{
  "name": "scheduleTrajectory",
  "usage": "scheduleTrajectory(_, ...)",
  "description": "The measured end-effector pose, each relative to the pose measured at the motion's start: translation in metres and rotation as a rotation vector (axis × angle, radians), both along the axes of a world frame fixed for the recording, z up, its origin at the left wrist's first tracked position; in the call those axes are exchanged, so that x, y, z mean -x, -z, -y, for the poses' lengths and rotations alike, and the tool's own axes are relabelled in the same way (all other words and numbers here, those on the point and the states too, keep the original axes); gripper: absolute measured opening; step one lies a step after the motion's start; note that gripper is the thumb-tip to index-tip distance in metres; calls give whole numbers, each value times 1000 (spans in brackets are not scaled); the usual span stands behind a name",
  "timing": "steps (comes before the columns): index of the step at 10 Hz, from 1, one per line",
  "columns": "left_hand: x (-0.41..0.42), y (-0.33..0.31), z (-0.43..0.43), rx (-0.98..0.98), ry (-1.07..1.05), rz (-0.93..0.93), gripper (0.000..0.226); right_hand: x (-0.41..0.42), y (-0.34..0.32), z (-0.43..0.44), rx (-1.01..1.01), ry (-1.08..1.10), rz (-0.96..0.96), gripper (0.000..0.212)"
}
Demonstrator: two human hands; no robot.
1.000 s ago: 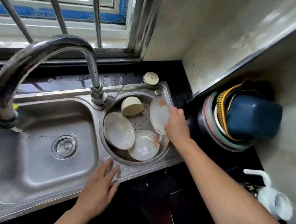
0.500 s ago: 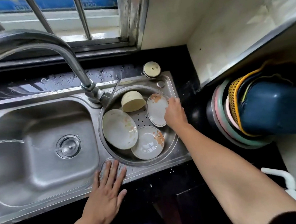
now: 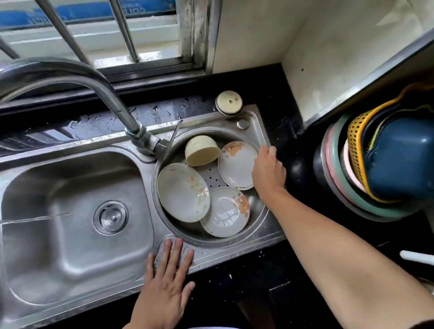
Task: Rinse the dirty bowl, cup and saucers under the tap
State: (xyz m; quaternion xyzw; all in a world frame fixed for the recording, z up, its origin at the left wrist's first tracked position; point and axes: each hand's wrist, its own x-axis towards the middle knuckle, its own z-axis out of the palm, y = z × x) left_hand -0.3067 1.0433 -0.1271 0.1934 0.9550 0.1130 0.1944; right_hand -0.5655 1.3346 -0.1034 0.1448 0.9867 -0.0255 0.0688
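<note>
While the left hand [image 3: 167, 282] is being laid flat, its grip spread, on the front rim of the steel sink [image 3: 74, 292], the upper saucer [image 3: 236, 164] is being pinched at its right edge by the right hand [image 3: 268, 173]. A bowl [image 3: 183, 192], a second saucer [image 3: 224, 211] and a tipped cream cup [image 3: 202, 150] are being held in the round basin [image 3: 257, 207], right of the tap [image 3: 112, 102].
</note>
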Motion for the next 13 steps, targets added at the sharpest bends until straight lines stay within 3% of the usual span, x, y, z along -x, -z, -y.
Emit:
scheduleTrajectory(4,1,-3,-1,21,-2,-5,76,38,-8,12,-56,-177,-15,17)
scheduleTrajectory(7,-1,-1,-1,20,-9,2,77,33,1,3,-97,-168,21,20)
scheduleTrajectory(10,-1,0,0,36,-3,-2,75,29,2,0,-17,-155,-13,15)
scheduleTrajectory(12,1,-5,0,38,-5,24,72,12,-38,12,378,-3,1,7)
scheduleTrajectory(13,2,-8,-4,28,-11,34,71,10,-98,25,571,-99,-147,10)
